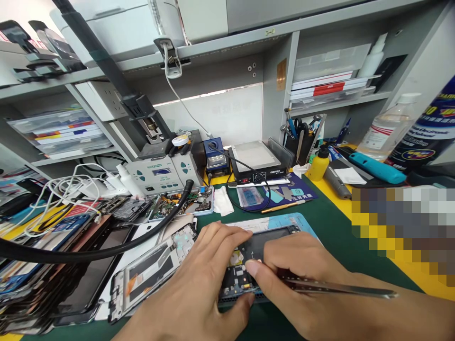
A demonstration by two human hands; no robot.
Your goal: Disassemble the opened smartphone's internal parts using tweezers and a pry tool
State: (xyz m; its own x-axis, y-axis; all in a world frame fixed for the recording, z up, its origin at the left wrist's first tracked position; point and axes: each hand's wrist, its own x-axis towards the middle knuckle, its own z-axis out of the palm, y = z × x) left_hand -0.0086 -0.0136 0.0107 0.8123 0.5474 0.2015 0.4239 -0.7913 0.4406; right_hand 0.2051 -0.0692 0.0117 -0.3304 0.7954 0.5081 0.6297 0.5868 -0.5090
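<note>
An opened smartphone (237, 277) lies in front of me with its circuit parts and dark interior showing. My left hand (204, 270) grips it from the left, fingers over the far edge and thumb along the near edge. Metal tweezers (330, 287) lie across my right hand (302, 272), whose fingers are curled round them. The right thumb tip touches the phone's inner parts beside a small round piece. Under the phone is a light blue and white pad (300, 222). To the left of my left hand rests a bare phone frame (149, 272).
Stacked phones and panels (71, 255) fill the left side. A black hose (142, 244) arches over them near a tray of circuit boards (188, 201). Behind stand a grey control station (159, 173) and a black-fronted box (258, 163). A yellow bottle (319, 165) stands at right.
</note>
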